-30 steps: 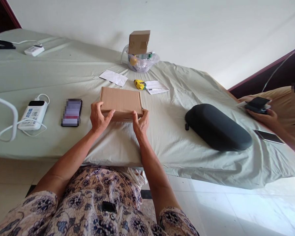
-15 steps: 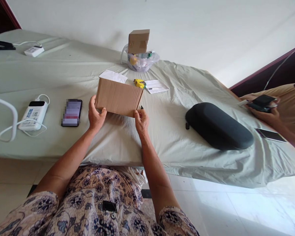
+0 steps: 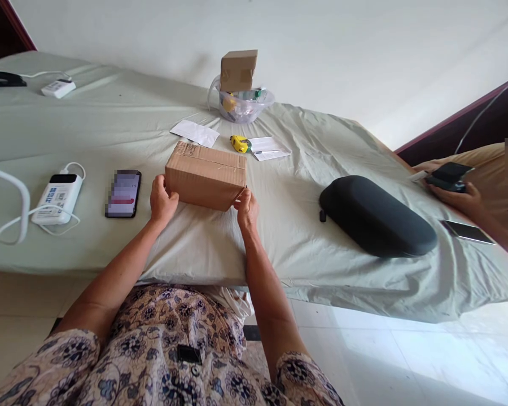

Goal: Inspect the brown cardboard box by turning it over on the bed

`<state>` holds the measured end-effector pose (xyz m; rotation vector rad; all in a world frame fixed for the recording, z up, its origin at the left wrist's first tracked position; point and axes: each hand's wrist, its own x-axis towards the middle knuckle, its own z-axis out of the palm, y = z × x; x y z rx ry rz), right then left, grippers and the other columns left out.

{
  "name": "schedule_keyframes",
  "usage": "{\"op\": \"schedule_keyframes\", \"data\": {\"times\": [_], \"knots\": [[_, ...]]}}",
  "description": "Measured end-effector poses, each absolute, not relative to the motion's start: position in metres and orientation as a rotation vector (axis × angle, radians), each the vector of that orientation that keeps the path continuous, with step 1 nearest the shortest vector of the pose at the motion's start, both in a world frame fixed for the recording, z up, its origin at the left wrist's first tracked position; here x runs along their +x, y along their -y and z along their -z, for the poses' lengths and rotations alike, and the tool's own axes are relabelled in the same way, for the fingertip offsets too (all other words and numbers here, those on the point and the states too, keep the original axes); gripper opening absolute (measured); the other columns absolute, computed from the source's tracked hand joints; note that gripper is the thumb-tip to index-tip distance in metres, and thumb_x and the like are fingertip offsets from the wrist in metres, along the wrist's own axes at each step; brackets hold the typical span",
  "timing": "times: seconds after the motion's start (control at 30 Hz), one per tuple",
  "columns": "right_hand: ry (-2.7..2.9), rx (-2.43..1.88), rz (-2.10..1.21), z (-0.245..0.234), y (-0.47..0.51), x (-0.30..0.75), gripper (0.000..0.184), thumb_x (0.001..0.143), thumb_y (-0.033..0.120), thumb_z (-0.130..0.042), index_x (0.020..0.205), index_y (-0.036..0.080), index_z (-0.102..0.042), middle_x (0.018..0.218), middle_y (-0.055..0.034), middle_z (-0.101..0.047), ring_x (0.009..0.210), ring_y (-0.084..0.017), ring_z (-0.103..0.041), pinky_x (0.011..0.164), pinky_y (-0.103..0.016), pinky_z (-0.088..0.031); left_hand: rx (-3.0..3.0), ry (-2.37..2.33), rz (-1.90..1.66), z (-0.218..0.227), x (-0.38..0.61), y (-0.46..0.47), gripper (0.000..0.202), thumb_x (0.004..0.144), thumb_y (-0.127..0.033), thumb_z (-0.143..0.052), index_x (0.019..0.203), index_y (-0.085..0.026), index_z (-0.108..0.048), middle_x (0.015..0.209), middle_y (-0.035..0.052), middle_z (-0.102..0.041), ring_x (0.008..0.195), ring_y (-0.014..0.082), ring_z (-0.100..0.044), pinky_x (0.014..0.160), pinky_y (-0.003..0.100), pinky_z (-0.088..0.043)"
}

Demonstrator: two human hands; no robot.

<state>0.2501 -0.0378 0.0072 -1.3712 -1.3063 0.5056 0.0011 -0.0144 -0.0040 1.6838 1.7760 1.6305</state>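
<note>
A flat brown cardboard box (image 3: 205, 180) stands on its long edge on the pale green sheet (image 3: 88, 124) in front of me. My left hand (image 3: 161, 201) grips its left end with thumb and fingers closed round it. At the right end, my right hand (image 3: 247, 207) holds the lower corner the same way. Both hands pinch the box between them.
Left of the box lie a phone (image 3: 124, 193) and a white power bank (image 3: 57, 195) with cable. Behind are papers (image 3: 195, 133), a yellow tape measure (image 3: 239, 144), and a clear bowl (image 3: 243, 107) under a small box (image 3: 238, 70). A black case (image 3: 376, 217) lies right. Another person's hand (image 3: 457, 194) holds a phone.
The box lay flat a second ago; both hands tipped it up toward me and have set it standing on its long edge.
</note>
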Motion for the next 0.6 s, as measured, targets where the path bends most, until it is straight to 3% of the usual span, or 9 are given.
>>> {"op": "schedule_keyframes", "data": {"times": [0.1, 0.27, 0.37, 0.47, 0.6], "knots": [[1.232, -1.400, -0.629, -0.007, 0.037, 0.251, 0.073, 0.089, 0.083, -0.024, 0.083, 0.020, -0.059, 0.073, -0.0029, -0.063, 0.068, -0.018, -0.066, 0.063, -0.030, -0.051, 1.703, -1.788, -1.621, 0.004, 0.002, 0.015, 0.032, 0.065, -0.009, -0.059, 0.094, -0.021, -0.054, 0.089, 0.0049, -0.061, 0.089, 0.0251, -0.064, 0.088, 0.045, -0.057], [1.198, -1.553, -0.495, -0.011, 0.038, 0.249, 0.068, 0.086, 0.085, -0.030, 0.077, 0.022, -0.054, 0.070, -0.0013, -0.058, 0.073, -0.020, -0.061, 0.073, -0.036, -0.052, 1.714, -1.785, -1.531, 0.001, 0.007, 0.016, 0.042, 0.066, -0.007, -0.058, 0.107, -0.018, -0.056, 0.104, 0.0118, -0.064, 0.106, 0.0308, -0.064, 0.096, 0.051, -0.055], [1.171, -1.479, -0.394, -0.013, 0.038, 0.246, 0.066, 0.088, 0.080, -0.036, 0.105, 0.021, -0.059, 0.095, -0.0073, -0.067, 0.089, -0.023, -0.065, 0.084, -0.042, -0.054, 1.743, -1.765, -1.568, -0.004, 0.009, 0.019, 0.060, 0.068, -0.008, -0.057, 0.127, -0.016, -0.052, 0.121, 0.0179, -0.061, 0.119, 0.0327, -0.061, 0.102, 0.051, -0.052], [1.270, -1.364, -0.216, -0.017, 0.040, 0.241, 0.070, 0.088, 0.072, -0.047, 0.137, 0.022, -0.048, 0.135, -0.0173, -0.058, 0.121, -0.029, -0.061, 0.103, -0.052, -0.049, 1.869, -1.689, -1.696, -0.015, 0.013, 0.025, 0.078, 0.070, -0.010, -0.059, 0.146, -0.015, -0.040, 0.144, 0.0226, -0.052, 0.137, 0.0343, -0.050, 0.114, 0.052, -0.043], [1.561, -1.384, 0.052, -0.024, 0.047, 0.227, 0.060, 0.090, 0.058, -0.056, 0.142, 0.028, -0.051, 0.157, -0.0159, -0.040, 0.150, -0.034, -0.035, 0.118, -0.060, -0.033, 2.166, -1.575, -1.674, -0.033, 0.027, 0.035, 0.071, 0.075, -0.022, -0.070, 0.144, -0.021, -0.053, 0.162, 0.0194, -0.036, 0.154, 0.0406, -0.027, 0.125, 0.061, -0.020]]}}
